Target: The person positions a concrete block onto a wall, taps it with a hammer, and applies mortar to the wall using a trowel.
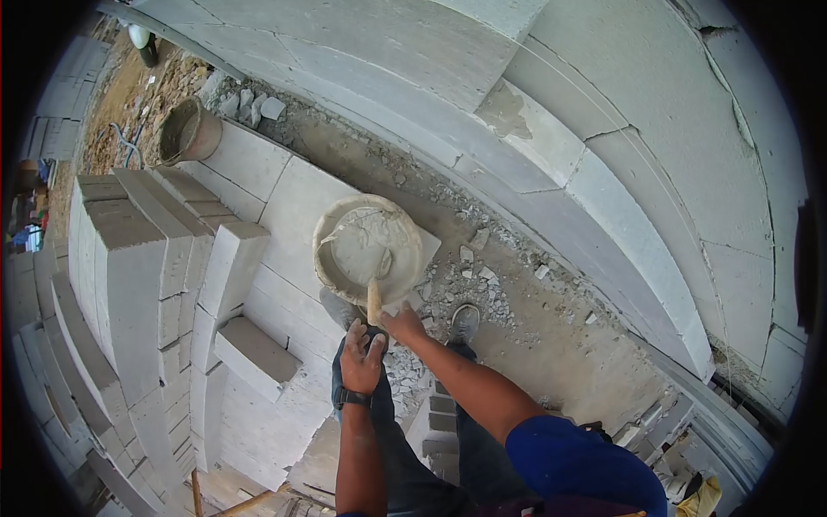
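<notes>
A round bucket (413, 258) of wet grey mortar (370, 237) stands in front of me on pale blocks. A trowel leans in it, its wooden handle (374, 300) pointing towards me and its blade mostly sunk in the mortar. My right hand (402, 324) grips the lower end of that handle, though the fingertips are partly hidden. Close by on the left, my left hand (361, 362) holds nothing, with its fingers apart. A dark watch (353, 397) is on the left wrist.
Stacked pale blocks (129, 276) rise at the left, with a loose block (257, 353) nearer me. Another bucket (191, 131) sits farther back. A block wall (637, 198) runs along the right, and rubble (482, 297) covers the ground by my shoe (465, 323).
</notes>
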`<state>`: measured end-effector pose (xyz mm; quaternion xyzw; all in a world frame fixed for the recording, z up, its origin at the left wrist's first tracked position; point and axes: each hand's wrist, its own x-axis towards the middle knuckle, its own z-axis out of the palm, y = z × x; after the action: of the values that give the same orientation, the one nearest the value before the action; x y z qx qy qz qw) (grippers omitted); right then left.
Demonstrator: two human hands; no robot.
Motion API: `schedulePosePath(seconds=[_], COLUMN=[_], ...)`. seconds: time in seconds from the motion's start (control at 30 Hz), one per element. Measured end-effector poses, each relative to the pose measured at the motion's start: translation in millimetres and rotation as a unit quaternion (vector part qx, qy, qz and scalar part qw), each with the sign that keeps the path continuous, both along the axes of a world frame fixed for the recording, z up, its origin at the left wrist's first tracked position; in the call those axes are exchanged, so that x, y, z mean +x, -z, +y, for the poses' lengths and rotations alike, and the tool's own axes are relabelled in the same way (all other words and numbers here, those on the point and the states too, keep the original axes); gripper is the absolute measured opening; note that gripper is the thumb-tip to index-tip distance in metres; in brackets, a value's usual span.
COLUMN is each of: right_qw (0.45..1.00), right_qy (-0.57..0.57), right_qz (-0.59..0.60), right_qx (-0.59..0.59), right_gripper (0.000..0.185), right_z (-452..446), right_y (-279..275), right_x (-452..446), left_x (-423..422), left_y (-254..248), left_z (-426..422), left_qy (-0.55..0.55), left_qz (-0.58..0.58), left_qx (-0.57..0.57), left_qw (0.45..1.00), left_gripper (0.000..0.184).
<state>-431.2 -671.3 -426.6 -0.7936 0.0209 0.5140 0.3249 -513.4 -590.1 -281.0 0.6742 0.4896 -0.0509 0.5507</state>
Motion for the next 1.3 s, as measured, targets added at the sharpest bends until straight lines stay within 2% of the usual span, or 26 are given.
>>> schedulePosePath(seconds=[0.13, 0.17, 0.2, 0.27, 0.33, 0.4, 0.47, 0.53, 0.6, 0.63, 0.67, 0.7, 0.77, 0.83, 0.9, 1.0, 1.1, 1.2, 1.3], right_qw=[0.995, 0.991, 0.983, 0.991, 0.994, 0.996, 0.989, 0.970, 0.990, 0.991, 0.983, 0.986, 0.988, 0.965, 0.945, 0.909, 0.900, 0.909, 0.914], right_qy=[0.085, 0.096, 0.105, 0.103, 0.100, 0.050, 0.050, 0.101, -0.013, -0.085, -0.156, -0.124, -0.122, -0.233, -0.288, -0.352, -0.366, -0.360, -0.341], right_qz=[0.047, 0.097, 0.148, 0.085, 0.016, 0.059, 0.128, 0.222, 0.128, 0.066, 0.002, 0.059, 0.051, -0.020, -0.057, -0.084, -0.169, -0.128, -0.178], right_qx=[0.003, 0.012, 0.020, -0.011, -0.038, -0.050, -0.045, -0.020, -0.052, -0.076, -0.099, -0.094, -0.081, -0.122, -0.145, -0.207, -0.164, -0.165, -0.129], right_gripper=[0.069, 0.070, 0.070, 0.070, 0.070, 0.066, 0.064, 0.066, 0.064, 0.063, 0.062, 0.066, 0.066, 0.064, 0.069, 0.066, 0.058, 0.058, 0.062], right_z=[37, 47, 56, 66, 78, 81, 79, 64, 65, 66, 68, 87, 58, 45, 22, 20, -4, -9, -18], right_y=[14, 13, 16, 16, 11, -5, 4, 71, 80, 74, 68, -8, -6, -58, -80, -124, -114, -98, -83], right_x=[10, 16, 19, 16, 22, 42, 58, 55, 55, 54, 57, 72, 69, 74, 70, 73, 66, 73, 72], left_x=[-2, -4, 0, 7, 12, 18, 25, 33, 39, 42, 43, 46, 49, 46, 50, 49, 48, 50, 53], left_y=[24, 31, 35, 38, 39, 38, 33, 29, 29, 23, 24, 27, 32, 38, 27, 28, 42, 45, 43], left_z=[-11, -10, -7, -3, 8, 21, 37, 51, 66, 77, 83, 88, 96, 102, 113, 111, 105, 96, 87], left_qy=[-0.057, -0.057, -0.103, -0.195, -0.190, -0.185, -0.177, -0.159, -0.145, -0.160, -0.185, -0.207, -0.212, -0.176, -0.175, -0.179, -0.160, -0.148, -0.149], left_qz=[-0.015, -0.011, -0.031, -0.071, -0.050, -0.041, -0.043, -0.061, -0.095, -0.100, -0.119, -0.139, -0.154, -0.141, -0.154, -0.171, -0.179, -0.181, -0.167], left_qx=[-0.044, -0.045, -0.046, -0.051, -0.017, -0.004, -0.012, -0.037, -0.046, -0.086, -0.068, -0.050, -0.012, 0.029, 0.001, -0.034, -0.021, 0.006, 0.013], left_qw=[0.997, 0.997, 0.993, 0.977, 0.980, 0.982, 0.983, 0.985, 0.984, 0.978, 0.973, 0.967, 0.965, 0.974, 0.973, 0.968, 0.970, 0.972, 0.974], left_gripper=[0.065, 0.064, 0.063, 0.062, 0.063, 0.063, 0.062, 0.067, 0.066, 0.067, 0.067, 0.068, 0.070, 0.074, 0.076, 0.078, 0.080, 0.081, 0.081])
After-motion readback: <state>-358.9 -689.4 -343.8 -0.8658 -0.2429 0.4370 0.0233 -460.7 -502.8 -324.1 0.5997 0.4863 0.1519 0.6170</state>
